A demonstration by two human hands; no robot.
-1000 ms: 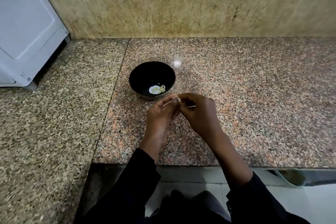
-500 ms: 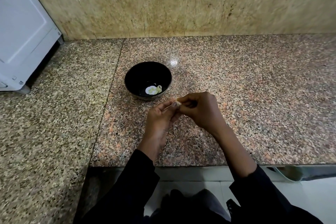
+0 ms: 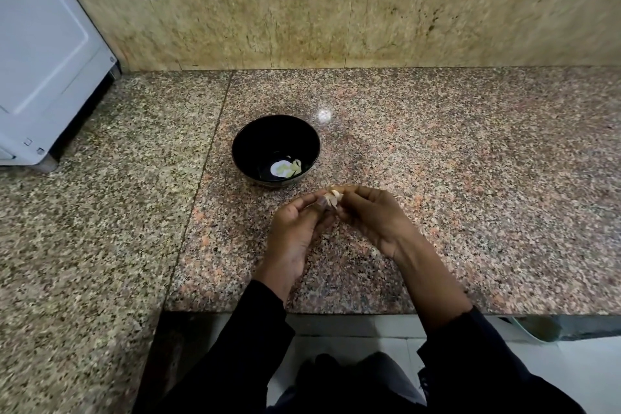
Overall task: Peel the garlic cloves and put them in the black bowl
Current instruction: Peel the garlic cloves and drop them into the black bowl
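Observation:
A black bowl [image 3: 248,139] stands on the granite counter [image 3: 437,178], with a pale peeled clove [image 3: 295,166] lying beside a white glare spot at its bottom. Just in front of the bowl's right rim, my left hand [image 3: 295,228] and my right hand [image 3: 373,218] meet fingertip to fingertip. Between them they pinch a small garlic clove [image 3: 332,197] with loose papery skin. Most of the clove is hidden by the fingers.
A white appliance [image 3: 43,54] stands at the back left against the stone wall [image 3: 302,3]. The counter's front edge [image 3: 302,311] runs under my forearms, and the counter wraps around on the left. White floor tiles show below.
My fingers have kept working at the clove; papery skin now sticks out between the fingertips. The hands have stayed in front of the bowl while the view shifted a little.

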